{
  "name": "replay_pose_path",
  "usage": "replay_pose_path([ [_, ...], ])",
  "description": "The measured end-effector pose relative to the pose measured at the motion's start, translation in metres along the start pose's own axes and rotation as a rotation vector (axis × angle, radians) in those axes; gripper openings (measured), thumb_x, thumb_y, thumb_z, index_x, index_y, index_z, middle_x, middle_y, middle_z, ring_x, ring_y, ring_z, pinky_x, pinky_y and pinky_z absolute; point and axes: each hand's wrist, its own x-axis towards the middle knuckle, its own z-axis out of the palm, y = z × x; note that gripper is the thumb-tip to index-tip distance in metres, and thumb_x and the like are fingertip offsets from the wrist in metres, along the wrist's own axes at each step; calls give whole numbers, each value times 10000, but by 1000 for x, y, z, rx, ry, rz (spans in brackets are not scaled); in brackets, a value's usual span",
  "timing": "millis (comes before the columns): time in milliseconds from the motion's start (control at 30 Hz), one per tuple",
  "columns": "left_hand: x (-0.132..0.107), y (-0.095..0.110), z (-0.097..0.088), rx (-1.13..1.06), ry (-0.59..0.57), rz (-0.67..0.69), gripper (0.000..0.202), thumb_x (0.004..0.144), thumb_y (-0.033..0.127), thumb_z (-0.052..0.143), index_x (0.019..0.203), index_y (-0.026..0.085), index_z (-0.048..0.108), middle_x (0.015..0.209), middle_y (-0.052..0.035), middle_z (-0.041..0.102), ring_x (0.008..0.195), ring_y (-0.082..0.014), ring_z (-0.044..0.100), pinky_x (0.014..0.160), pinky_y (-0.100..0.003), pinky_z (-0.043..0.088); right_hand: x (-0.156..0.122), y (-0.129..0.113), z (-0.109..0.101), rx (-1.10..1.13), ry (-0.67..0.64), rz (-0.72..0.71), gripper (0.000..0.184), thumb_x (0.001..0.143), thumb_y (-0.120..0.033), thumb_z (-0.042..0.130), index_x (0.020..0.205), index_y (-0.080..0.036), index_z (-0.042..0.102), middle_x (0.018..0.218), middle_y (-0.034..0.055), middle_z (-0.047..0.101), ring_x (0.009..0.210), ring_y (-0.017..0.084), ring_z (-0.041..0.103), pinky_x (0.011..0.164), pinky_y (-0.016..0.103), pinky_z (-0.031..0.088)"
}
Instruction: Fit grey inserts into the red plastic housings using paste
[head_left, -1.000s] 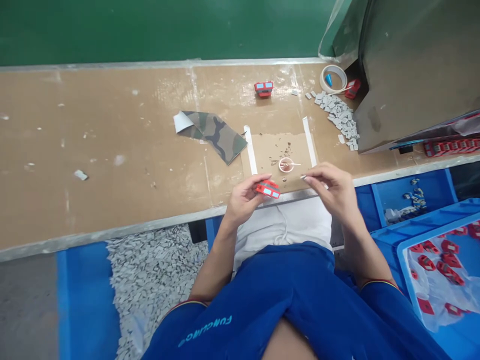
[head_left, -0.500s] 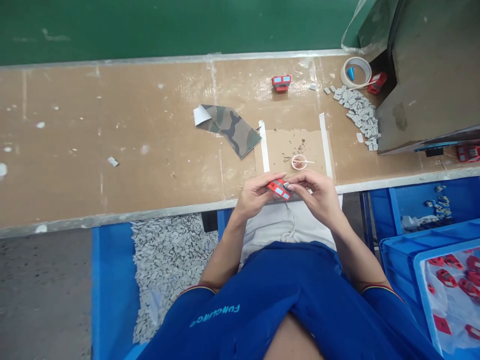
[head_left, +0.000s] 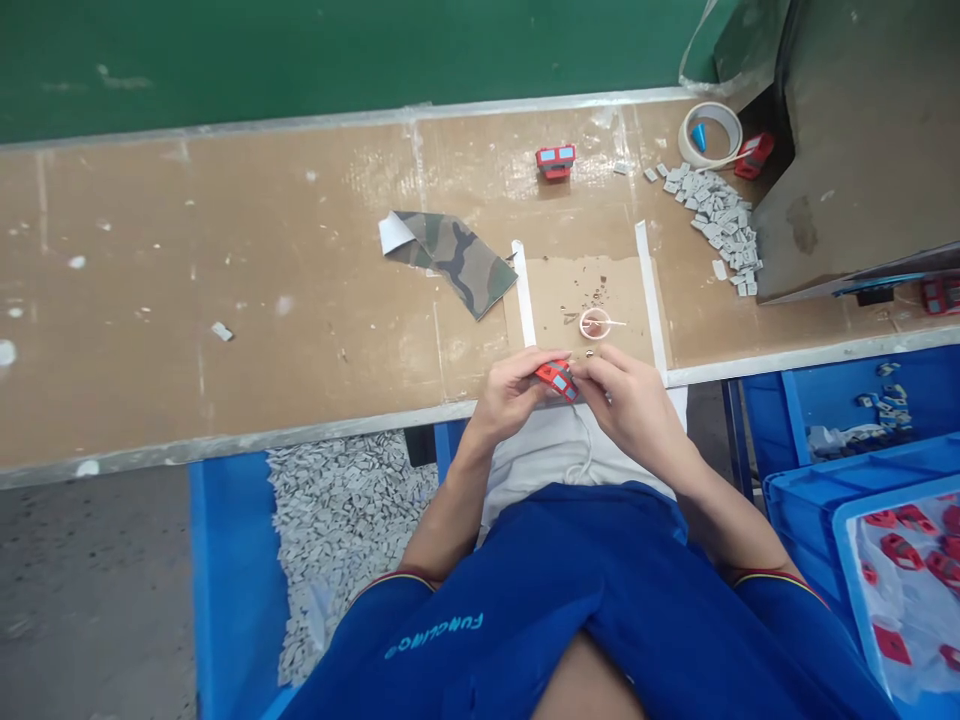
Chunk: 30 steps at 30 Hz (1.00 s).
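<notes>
Your left hand [head_left: 511, 395] gripped the red toy [head_left: 557, 379] by one end, at the bench edge [head_left: 300, 434]; right hand [head_left: 624, 395] at the other, couldn't tell its grip. Looked light, stiff; ends seemed best.

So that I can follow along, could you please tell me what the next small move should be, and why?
Probably a gentle press by the right hand against the side of the red toy part, with the left hand steadying it: the left hand grips it, and the right fingertips are at that side, though anything they pinch is hidden.
</notes>
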Motion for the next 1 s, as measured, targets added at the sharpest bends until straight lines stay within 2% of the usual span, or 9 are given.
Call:
replay_pose_path([
  [133,1,2,-1,22,-18,15,321,989,336,709,1268,199,787,1070,-112,797,933,-196,727,846,-318,572,-4,1,2,77,-17,20,197,1037,-158,538,896,-192,672,841,30,612,696,139,580,657,256,434],
  [267,6,4,-4,63,-65,37,344,958,385,758,1258,220,796,1047,-102,808,911,-194,732,845,-323,578,-6,7,4,148,-29,60,175,1031,-166,546,952,-182,702,889,60,648,765,168,631,702,285,490],
  [400,8,3,-4,-3,-122,5,377,905,412,821,1241,241,812,1037,-97,831,892,-189,756,841,-310,597,-8,17,-2,351,-87,113,160,1027,-211,594,954,-193,737,905,58,694,765,162,674,700,290,561],
  [500,4,-1,1,-124,-51,-83,403,868,435,853,1215,233,819,1080,-105,836,948,-207,785,869,-312,625,-10,21,-2,469,-68,164,117,1007,-267,661,993,-210,763,950,60,721,835,171,717,738,294,623],
  [633,0,-6,7,-245,32,-146,529,779,427,930,1239,205,796,1111,-110,820,939,-201,790,873,-303,642,-12,21,9,483,70,175,134,999,-319,679,985,-220,768,925,50,696,808,165,711,741,302,649],
  [733,0,-7,8,-230,59,-119,593,730,428,965,1246,200,786,1180,-121,807,1016,-209,775,938,-304,624,-11,19,18,406,142,136,131,998,-307,670,952,-221,757,893,44,666,786,165,691,722,306,629],
  [867,0,-3,7,-206,42,-131,480,810,382,913,1230,191,779,1193,-120,811,1044,-208,771,974,-314,611,-9,18,24,359,144,84,149,982,-253,667,859,-203,733,791,17,616,657,128,589,606,259,515],
  [1000,-2,-2,4,-203,50,-114,440,819,365,906,1193,166,788,1166,-137,815,1078,-236,771,1004,-352,609,-7,18,28,397,134,124,177,970,-282,681,822,-201,733,739,7,596,617,123,519,558,250,440],
])
